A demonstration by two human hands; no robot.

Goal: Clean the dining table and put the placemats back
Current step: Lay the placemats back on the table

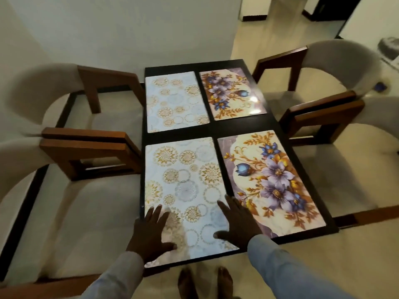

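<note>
Both hands flat on the near-left placemat.
The left hand (151,231) and right hand (236,221) lie with fingers spread wide, holding nothing, on the pale placemat (185,186) with gold circles; it lies on the dark dining table (213,126), beside the purple flower placemat (272,180).

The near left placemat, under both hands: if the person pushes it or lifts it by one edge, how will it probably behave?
The placemat lies thin and flat, so it probably bends when lifted by one edge, and seems light. The dark table looks smooth and glossy, so the mat may slide easily. Both hands, left hand and right hand, press flat on it, which suits sliding.
</note>
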